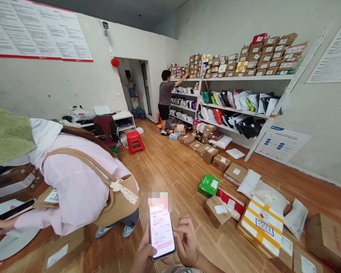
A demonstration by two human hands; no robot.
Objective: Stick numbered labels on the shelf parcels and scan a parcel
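The left hand (pixel 143 256) is wrapped round the lower left edge of a phone (pixel 161 232) at the bottom middle of the frame, screen lit. The right hand (pixel 186 242) has its fingers curled against the phone's right edge, so both are gripping it. Upper right is all shelves (pixel 244 77) crammed with parcels. On the left a person in pink (pixel 74 182) bends over, and a person in a grey top (pixel 165 94) reaches up at the shelves. Right of the phone, on the floor, sit a yellow-striped box (pixel 263 225), a green box (pixel 208 185), and further back a red stool (pixel 135 141).
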